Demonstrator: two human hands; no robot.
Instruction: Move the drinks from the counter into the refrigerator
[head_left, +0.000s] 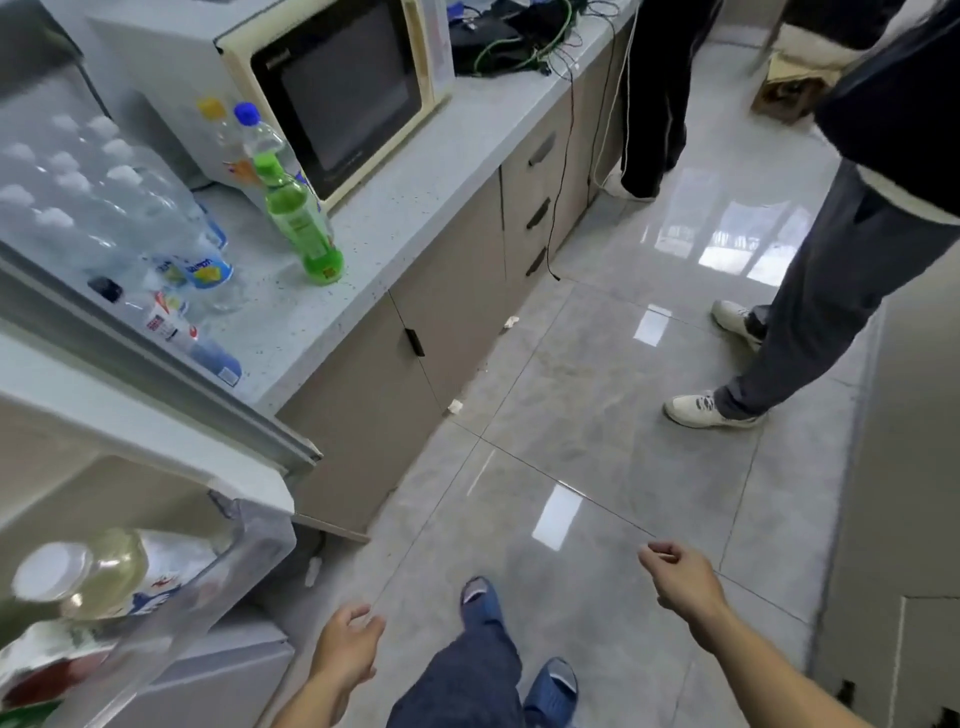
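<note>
Blurred refrigerator door (156, 374) partly hides counter (415, 171) bottles. Green bottle (298, 221) stands upright, clear, before the microwave (332, 88). Left hand (347, 649) and right hand (680, 577) hang apart, loosely curled, empty.

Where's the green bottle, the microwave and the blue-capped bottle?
green bottle (301, 223), head view, on its label at mid body
microwave (343, 88), head view, on its dark door window
blue-capped bottle (246, 113), head view, on its blue cap
</note>
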